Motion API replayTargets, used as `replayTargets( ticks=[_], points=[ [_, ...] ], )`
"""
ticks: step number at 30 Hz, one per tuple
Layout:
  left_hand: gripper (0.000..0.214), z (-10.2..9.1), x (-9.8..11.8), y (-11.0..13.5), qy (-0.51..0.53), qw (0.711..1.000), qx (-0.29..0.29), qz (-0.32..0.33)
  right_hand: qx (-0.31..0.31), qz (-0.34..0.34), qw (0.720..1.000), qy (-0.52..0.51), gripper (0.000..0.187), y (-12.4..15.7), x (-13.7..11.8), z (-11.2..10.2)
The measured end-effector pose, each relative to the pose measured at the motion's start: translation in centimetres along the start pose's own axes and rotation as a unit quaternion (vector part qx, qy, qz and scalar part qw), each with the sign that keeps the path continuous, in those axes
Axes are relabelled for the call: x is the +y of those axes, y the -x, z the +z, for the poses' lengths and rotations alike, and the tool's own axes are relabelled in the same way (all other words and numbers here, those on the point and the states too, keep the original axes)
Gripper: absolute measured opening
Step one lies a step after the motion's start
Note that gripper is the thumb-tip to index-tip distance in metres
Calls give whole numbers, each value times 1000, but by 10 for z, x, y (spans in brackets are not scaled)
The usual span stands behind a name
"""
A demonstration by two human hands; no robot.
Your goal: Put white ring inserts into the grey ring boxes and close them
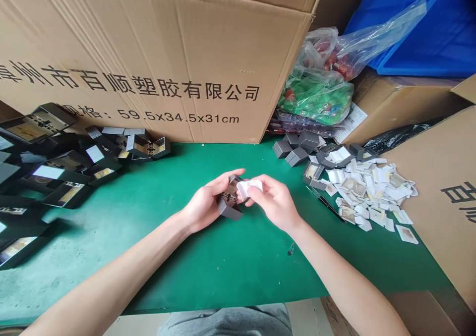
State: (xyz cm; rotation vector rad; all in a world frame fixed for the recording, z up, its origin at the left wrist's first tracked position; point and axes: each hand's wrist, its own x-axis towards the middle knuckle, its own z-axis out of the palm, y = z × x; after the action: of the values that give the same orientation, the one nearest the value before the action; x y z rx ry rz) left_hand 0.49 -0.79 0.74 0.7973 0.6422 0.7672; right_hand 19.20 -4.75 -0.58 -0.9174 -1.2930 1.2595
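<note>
In the middle of the head view, my left hand point(204, 203) is closed around a small dark grey hinged box point(231, 211). The box stands open, and metal hinges show inside it. My right hand point(277, 202) pinches a small white piece point(250, 188), thin like card or padding, right beside the box's opening. Whether the white piece still touches the box I cannot tell. Both hands are held close together above the green tabletop point(208, 266).
Several open dark boxes point(70, 192) are heaped at the left. At the right lie more dark boxes point(297, 147), a pile of white pieces point(372, 192) and black tweezers point(327, 204). A large carton point(156, 43) stands behind, with plastic bags point(316, 93) and a blue bin point(420, 38) at back right.
</note>
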Motion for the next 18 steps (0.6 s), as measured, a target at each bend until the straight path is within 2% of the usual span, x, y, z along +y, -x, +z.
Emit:
replayTargets(
  ticks=[4,7,10,13,18],
  points=[
    [33,-3,2,3,-15,999,-20,36,49,-11,998,44,25,8,2,3],
    [37,-3,3,4,-23,998,-38,41,68,-50,991,102,19,10,2,4],
    [49,-4,2,5,-39,997,-51,47,62,-99,982,149,13,11,2,5],
    [62,-5,-1,3,-56,996,-37,52,54,-124,978,157,10,11,3,5],
    [65,-9,-5,-3,-60,998,-16,2,37,-171,967,185,11,13,6,6]
  ],
)
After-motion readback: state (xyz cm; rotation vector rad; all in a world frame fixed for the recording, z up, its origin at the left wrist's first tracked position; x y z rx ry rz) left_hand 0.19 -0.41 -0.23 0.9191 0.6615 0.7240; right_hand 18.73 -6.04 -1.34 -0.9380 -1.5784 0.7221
